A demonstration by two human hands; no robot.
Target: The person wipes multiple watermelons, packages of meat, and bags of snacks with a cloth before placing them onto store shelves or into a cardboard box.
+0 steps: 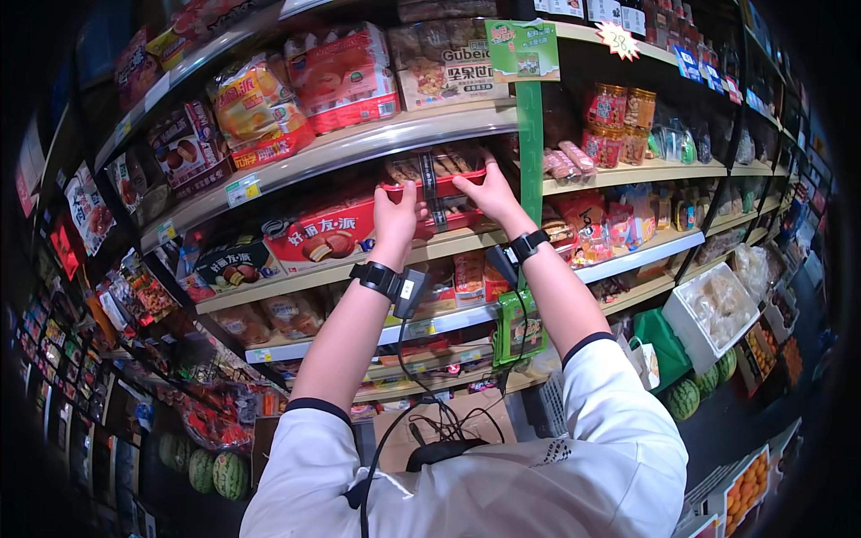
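Observation:
Both arms reach forward to a store shelf. A red tray of baked snacks [440,165] under a clear cover, with a black band across it, lies between my hands on top of a similar red pack. My left hand [398,218] grips its left front corner, thumb up at the rim. My right hand [490,191] holds the right end, fingers over the far corner and thumb on the near edge. To the left stands a red box of chocolate pies [326,232], with a dark green box of pies [239,265] beside it.
Overhead, a metal-edged shelf [377,144] carries packaged cakes. A green post [530,148] rises just right of my right hand. Cables [437,410] run from the wrist devices past my chest. A white foam box [711,316] and watermelons [685,399] stand at the lower right.

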